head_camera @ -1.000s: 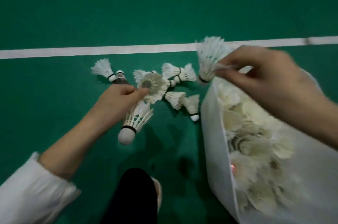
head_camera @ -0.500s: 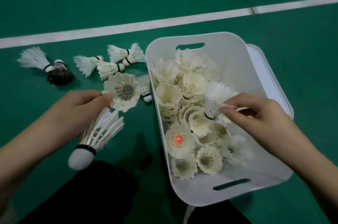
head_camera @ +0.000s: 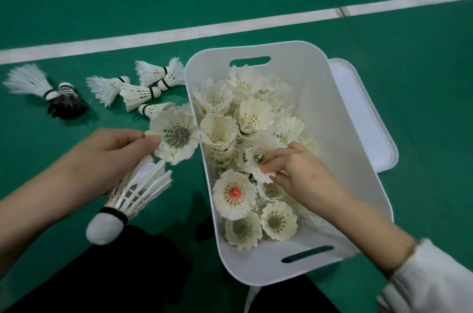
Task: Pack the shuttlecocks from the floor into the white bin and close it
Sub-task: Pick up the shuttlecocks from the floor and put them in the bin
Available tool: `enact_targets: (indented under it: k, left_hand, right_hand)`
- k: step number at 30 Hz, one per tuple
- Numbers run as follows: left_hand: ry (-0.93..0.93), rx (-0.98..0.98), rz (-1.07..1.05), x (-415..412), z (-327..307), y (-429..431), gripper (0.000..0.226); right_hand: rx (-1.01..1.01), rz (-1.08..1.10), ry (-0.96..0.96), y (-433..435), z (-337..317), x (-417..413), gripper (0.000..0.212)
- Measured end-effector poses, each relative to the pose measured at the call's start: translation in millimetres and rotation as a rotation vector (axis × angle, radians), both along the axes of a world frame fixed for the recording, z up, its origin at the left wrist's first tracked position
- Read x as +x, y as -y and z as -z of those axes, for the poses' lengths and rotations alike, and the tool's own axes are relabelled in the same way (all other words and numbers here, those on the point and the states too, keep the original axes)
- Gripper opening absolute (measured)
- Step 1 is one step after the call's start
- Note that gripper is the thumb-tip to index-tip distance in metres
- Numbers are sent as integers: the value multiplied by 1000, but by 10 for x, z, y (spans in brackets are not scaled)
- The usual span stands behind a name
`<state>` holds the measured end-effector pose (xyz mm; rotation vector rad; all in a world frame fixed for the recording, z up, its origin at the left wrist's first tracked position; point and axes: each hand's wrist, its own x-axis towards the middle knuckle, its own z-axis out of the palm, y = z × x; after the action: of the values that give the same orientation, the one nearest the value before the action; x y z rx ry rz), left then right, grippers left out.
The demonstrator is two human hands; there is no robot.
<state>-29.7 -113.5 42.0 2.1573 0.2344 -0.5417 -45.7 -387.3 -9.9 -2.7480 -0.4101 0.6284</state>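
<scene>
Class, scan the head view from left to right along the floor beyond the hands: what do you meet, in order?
A lone white shuttlecock → dark shuttlecock → cluster of white shuttlecocks → white bin → white lid.

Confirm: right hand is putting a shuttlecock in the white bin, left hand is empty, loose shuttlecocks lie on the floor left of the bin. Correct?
Wrong on the left hand: the head view shows it gripping two, an open-skirt shuttlecock and a white-cork shuttlecock. Rest holds: right hand holds a shuttlecock in the white bin, loose shuttlecocks lie left of it.
</scene>
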Motion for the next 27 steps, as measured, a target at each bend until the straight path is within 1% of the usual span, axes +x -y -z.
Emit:
enact_targets:
  k: [3, 5, 8, 11, 13, 14, 15, 17, 18, 19, 21, 22, 23, 25, 26, 27]
  left_hand:
    - [1, -10, -9, -1, -59, 4, 41]
    - [24, -20, -4, 18, -106, 7, 40]
    - [77, -31, 11, 109, -211, 21, 45]
    - [72, -44, 45, 228, -329, 121, 47]
    - [100, -26, 69, 302, -387, 184, 45]
    - [115, -10, 80, 335, -413, 206, 44]
    - [134, 4, 85, 364, -443, 224, 44]
    - [161, 12, 92, 406, -504, 257, 45]
    - [162, 4, 95, 420, -523, 283, 45]
    - [157, -6, 102, 436, -536, 316, 44]
    - [128, -31, 132, 464, -540, 410, 41]
    - [103, -59, 153, 470, -534, 467, 41]
    - [70, -97, 172, 469, -531, 524, 41]
    - [18, -176, 202, 458, -498, 616, 43]
    - [15, -208, 210, 454, -469, 640, 46]
    - [27, -236, 211, 451, -446, 651, 49]
  right_hand:
    - [-45, -10, 1, -14, -65, -21, 30]
    - [-37, 24, -35, -19, -155, -41, 36]
    - [-35, 67, -40, -27, -350, -25, 45]
    - [-45, 100, -25, -31, -566, 43, 40]
    - [-53, 123, 2, -30, -683, 92, 37]
    - [-24, 152, 43, -23, -748, 112, 34]
    - [51, 201, 109, -20, -828, 133, 30]
    - [314, 298, 285, -69, -1033, 152, 25]
    - [417, 285, 347, -122, -1114, 157, 27]
    - [478, 235, 374, -188, -1161, 169, 31]
    - [485, 110, 344, -314, -1107, 244, 40]
    - [452, 66, 333, -358, -1024, 292, 38]
    - [419, 51, 339, -380, -935, 341, 32]
    - [384, 71, 374, -354, -802, 412, 12]
    - [378, 77, 393, -314, -773, 432, 6]
    - [381, 79, 414, -270, -772, 438, 3]
